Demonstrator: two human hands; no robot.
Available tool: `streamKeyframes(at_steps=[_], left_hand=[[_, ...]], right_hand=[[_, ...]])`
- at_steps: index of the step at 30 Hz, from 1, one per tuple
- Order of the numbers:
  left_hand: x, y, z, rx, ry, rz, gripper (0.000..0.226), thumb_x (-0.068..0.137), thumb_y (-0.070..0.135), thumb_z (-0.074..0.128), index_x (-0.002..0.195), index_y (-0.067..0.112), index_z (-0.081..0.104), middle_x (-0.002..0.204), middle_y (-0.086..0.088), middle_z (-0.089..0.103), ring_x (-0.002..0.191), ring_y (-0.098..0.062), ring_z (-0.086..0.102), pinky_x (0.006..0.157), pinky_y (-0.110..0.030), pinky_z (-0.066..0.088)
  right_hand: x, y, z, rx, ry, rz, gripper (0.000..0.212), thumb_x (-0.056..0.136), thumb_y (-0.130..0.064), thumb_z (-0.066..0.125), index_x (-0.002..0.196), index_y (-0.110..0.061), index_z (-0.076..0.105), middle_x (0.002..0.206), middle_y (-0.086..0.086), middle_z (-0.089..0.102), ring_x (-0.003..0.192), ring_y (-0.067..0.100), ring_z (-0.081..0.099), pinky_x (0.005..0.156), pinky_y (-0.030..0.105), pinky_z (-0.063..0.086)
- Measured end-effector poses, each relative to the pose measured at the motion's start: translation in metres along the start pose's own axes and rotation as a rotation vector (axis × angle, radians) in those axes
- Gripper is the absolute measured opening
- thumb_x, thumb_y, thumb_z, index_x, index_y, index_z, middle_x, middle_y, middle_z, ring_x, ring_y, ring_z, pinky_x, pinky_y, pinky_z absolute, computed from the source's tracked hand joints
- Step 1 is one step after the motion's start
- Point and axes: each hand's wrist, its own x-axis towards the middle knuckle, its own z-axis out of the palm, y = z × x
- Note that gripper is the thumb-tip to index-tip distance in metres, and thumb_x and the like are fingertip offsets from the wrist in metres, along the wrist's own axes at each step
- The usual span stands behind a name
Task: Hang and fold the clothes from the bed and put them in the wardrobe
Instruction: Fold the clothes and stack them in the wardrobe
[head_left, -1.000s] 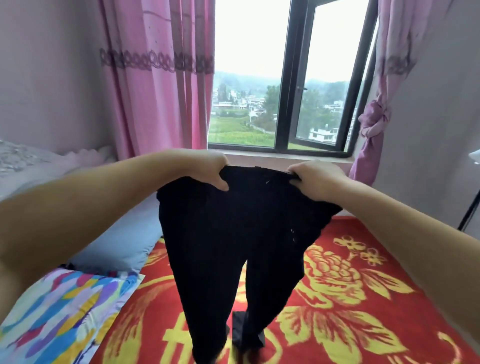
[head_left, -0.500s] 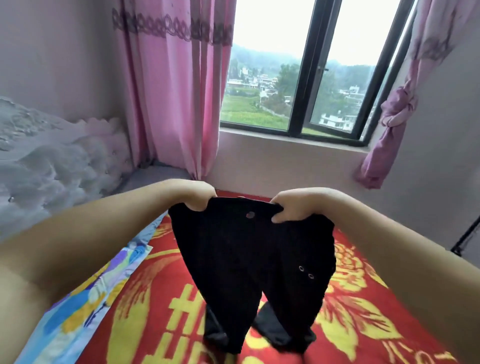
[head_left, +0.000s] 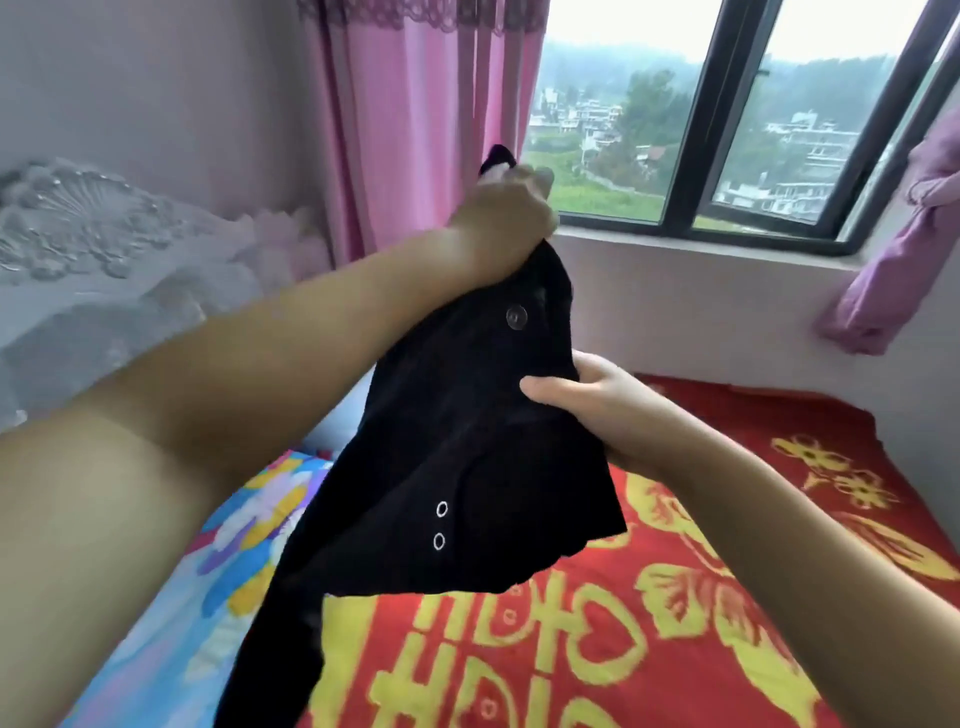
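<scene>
Two hands (head_left: 506, 218) (head_left: 587, 400), soft black trousers (head_left: 457, 457)

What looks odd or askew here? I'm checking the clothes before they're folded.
Nothing is damaged. The black trousers hang lopsided: the left hand grips one waistband end high, the right hand pinches the other lower.

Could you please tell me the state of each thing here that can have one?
Trousers: held up off the bed, unfolded, waist button undone.
Left hand: gripping the waistband, raised.
Right hand: pinching the trousers lower down.
Left curtain: hanging loose.
Right curtain: tied back.
Window: cannot tell whether shut.
</scene>
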Motion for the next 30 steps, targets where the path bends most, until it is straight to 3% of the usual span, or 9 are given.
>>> streamKeyframes(at_steps=[2, 4, 7, 13, 16, 19, 23, 27, 30], left_hand=[[-0.007, 0.047, 0.066, -0.112, -0.08, 0.157, 0.032, 0.091, 0.001, 0.047, 0.121, 0.005, 0.056, 0.14, -0.016, 0.039, 0.132, -0.032, 0.036, 0.111, -0.042, 0.03], [-0.039, 0.101, 0.145, -0.23, -0.197, 0.253, 0.042, 0.09, 0.009, 0.049, 0.131, 0.011, 0.048, 0.147, -0.016, 0.032, 0.137, -0.031, 0.03, 0.112, -0.041, 0.024], [-0.133, 0.187, 0.242, -0.503, -0.493, 0.231, 0.035, 0.088, 0.014, 0.049, 0.122, 0.011, 0.054, 0.127, -0.014, 0.049, 0.119, -0.033, 0.046, 0.093, -0.04, 0.035], [-0.312, 0.294, 0.352, -0.793, -1.095, -0.446, 0.022, 0.097, 0.021, 0.039, 0.112, 0.011, 0.052, 0.117, -0.01, 0.056, 0.109, -0.029, 0.054, 0.087, -0.037, 0.043], [-0.357, 0.34, 0.379, -0.846, -1.249, -0.594, 0.029, 0.099, 0.031, 0.039, 0.118, 0.011, 0.048, 0.121, -0.01, 0.056, 0.11, -0.029, 0.055, 0.087, -0.036, 0.044], [-0.377, 0.394, 0.397, -0.871, -1.406, -0.709, 0.064, 0.097, 0.051, 0.036, 0.145, 0.012, 0.023, 0.138, -0.012, 0.042, 0.124, -0.031, 0.046, 0.098, -0.042, 0.04], [-0.384, 0.46, 0.411, -0.683, -1.506, -0.767, 0.107, 0.084, 0.067, 0.049, 0.151, 0.011, -0.012, 0.142, -0.018, 0.023, 0.128, -0.031, 0.032, 0.094, -0.042, 0.043], [-0.397, 0.472, 0.422, -0.405, -1.296, -0.586, 0.105, 0.078, 0.025, 0.072, 0.148, 0.005, -0.004, 0.123, -0.019, 0.044, 0.1, -0.025, 0.055, 0.062, -0.033, 0.052], [-0.391, 0.46, 0.409, -0.516, -1.354, -0.452, 0.086, 0.089, 0.005, 0.05, 0.151, 0.01, -0.011, 0.132, -0.015, 0.039, 0.104, -0.027, 0.059, 0.079, -0.035, 0.049]], right_hand=[[-0.014, 0.056, -0.013, -0.057, -0.009, 0.161, 0.021, 0.097, -0.011, 0.051, 0.108, -0.026, 0.061, 0.104, -0.003, 0.072, 0.094, 0.014, 0.07, 0.086, 0.034, 0.056], [-0.03, 0.129, -0.022, -0.161, -0.07, 0.37, 0.024, 0.098, -0.012, 0.047, 0.114, -0.026, 0.057, 0.1, 0.0, 0.07, 0.086, 0.016, 0.069, 0.075, 0.036, 0.058], [-0.067, 0.249, -0.037, -0.204, -0.137, 0.737, 0.028, 0.098, -0.01, 0.041, 0.123, -0.017, 0.051, 0.089, 0.004, 0.065, 0.068, 0.018, 0.068, 0.056, 0.029, 0.054], [-0.091, 0.449, -0.061, -0.245, -0.066, 1.113, 0.025, 0.096, -0.002, 0.037, 0.115, -0.004, 0.053, 0.082, 0.004, 0.059, 0.059, 0.013, 0.061, 0.048, 0.024, 0.042], [-0.056, 0.513, -0.049, -0.252, 0.096, 1.068, 0.033, 0.095, -0.006, 0.04, 0.126, 0.0, 0.051, 0.095, 0.009, 0.06, 0.076, 0.02, 0.06, 0.067, 0.037, 0.051], [-0.011, 0.562, -0.04, -0.305, 0.219, 0.945, 0.047, 0.096, -0.022, 0.049, 0.138, -0.003, 0.039, 0.131, 0.017, 0.053, 0.117, 0.033, 0.053, 0.097, 0.04, 0.043], [0.032, 0.61, -0.032, -0.218, 0.36, 0.919, 0.078, 0.074, -0.051, 0.068, 0.129, -0.001, 0.043, 0.124, 0.012, 0.057, 0.114, 0.029, 0.056, 0.097, 0.039, 0.046], [0.03, 0.627, -0.024, -0.294, 0.239, 0.964, 0.058, 0.09, -0.024, 0.062, 0.131, -0.002, 0.028, 0.118, 0.012, 0.05, 0.098, 0.027, 0.052, 0.082, 0.037, 0.046], [0.014, 0.62, -0.027, -0.36, 0.212, 0.892, 0.035, 0.09, -0.011, 0.05, 0.123, -0.004, 0.04, 0.118, 0.016, 0.054, 0.103, 0.033, 0.053, 0.076, 0.034, 0.04]])
